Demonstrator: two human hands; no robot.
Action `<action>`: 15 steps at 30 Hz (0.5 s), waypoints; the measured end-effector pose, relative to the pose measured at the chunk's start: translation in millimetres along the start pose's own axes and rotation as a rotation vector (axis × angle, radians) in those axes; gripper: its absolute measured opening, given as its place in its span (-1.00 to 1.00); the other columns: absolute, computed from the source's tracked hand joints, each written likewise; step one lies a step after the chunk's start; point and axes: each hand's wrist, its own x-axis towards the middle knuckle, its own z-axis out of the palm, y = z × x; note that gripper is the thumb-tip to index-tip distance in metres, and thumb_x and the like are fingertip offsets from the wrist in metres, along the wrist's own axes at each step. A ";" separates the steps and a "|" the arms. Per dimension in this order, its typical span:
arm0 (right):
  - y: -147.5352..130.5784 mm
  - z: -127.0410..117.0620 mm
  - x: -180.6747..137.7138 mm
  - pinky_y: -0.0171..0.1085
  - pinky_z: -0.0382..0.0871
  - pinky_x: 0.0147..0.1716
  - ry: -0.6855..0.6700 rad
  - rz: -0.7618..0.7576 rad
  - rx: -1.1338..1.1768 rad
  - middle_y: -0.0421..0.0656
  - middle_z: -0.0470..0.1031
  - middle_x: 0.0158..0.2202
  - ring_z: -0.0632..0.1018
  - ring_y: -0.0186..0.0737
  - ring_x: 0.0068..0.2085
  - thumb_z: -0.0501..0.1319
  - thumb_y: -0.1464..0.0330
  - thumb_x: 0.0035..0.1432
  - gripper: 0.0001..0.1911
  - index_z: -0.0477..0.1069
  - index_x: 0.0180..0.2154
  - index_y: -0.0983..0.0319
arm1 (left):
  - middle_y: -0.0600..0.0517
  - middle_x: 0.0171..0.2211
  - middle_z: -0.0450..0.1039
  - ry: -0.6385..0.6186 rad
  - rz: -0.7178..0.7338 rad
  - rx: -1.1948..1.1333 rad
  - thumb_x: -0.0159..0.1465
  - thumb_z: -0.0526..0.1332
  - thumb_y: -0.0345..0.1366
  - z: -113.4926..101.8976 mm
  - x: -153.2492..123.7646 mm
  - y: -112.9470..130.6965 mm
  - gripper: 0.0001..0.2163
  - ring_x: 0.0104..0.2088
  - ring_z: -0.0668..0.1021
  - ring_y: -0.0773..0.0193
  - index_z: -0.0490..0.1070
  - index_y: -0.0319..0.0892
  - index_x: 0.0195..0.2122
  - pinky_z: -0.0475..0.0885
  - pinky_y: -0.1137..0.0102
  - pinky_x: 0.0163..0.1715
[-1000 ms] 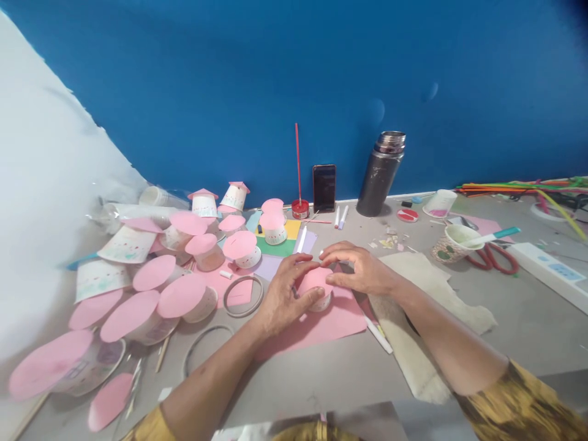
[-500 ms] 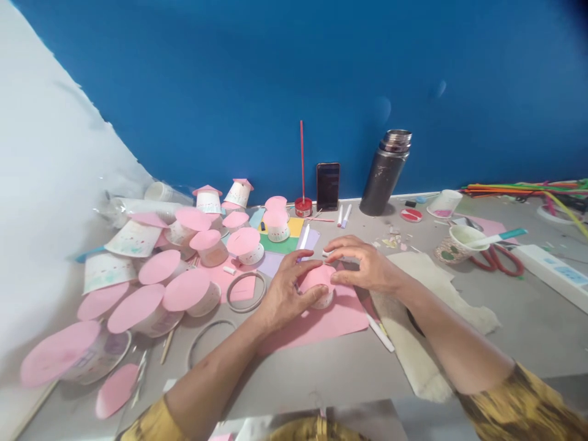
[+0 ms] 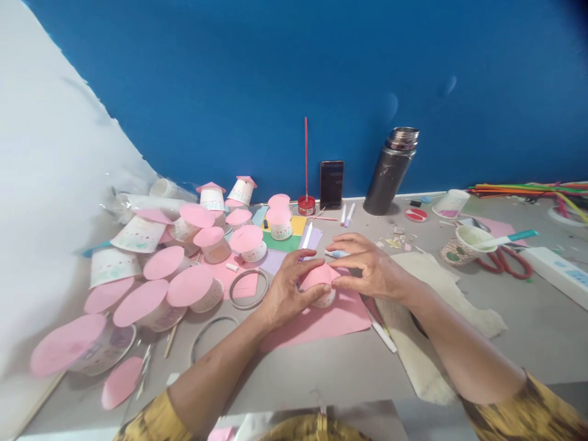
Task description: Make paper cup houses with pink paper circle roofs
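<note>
A small paper cup with a pink paper disc (image 3: 318, 283) on top stands on a pink paper sheet (image 3: 331, 321) in the middle of the grey table. My left hand (image 3: 287, 291) wraps round the cup's left side, thumb on its front. My right hand (image 3: 367, 269) pinches the pink disc at its right edge, fingers curled over it. Both hands are closed on this cup.
Many finished pink-topped cups (image 3: 188, 288) lie at the left, with two wire rings (image 3: 248, 288) beside them. At the back stand a red stick holder (image 3: 305, 205), a phone (image 3: 331, 184) and a steel flask (image 3: 390, 171). Right: cloth (image 3: 441, 288), glue cup (image 3: 463, 245), red scissors (image 3: 505, 263).
The camera has shifted slightly, so everything sits a bit further right. My right fingers have closed into a pinch on the disc's edge, which now peaks upward; my left hand keeps its hold.
</note>
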 end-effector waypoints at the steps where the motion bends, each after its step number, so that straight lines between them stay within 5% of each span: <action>1: -0.1 0.1 -0.2 0.12 0.43 0.16 -0.006 0.003 0.003 -0.02 0.60 0.09 0.48 0.13 0.21 0.42 0.29 0.17 -0.90 0.70 -0.24 0.13 | -0.15 0.25 0.37 0.001 -0.001 -0.009 0.24 0.40 -0.05 0.1 0.0 -0.5 -0.58 0.28 0.41 -0.10 0.56 0.00 0.12 0.44 0.03 0.19; 15: -14.2 -4.1 -1.1 0.11 0.48 0.09 -0.090 -0.113 -0.217 0.05 0.60 0.09 0.49 0.17 0.21 0.29 0.37 0.32 -0.85 0.62 -0.13 0.25 | -0.11 0.25 0.40 0.014 -0.042 -0.055 0.21 0.42 -0.02 0.5 0.3 -2.9 -0.56 0.27 0.44 -0.05 0.58 0.05 0.11 0.41 0.03 0.23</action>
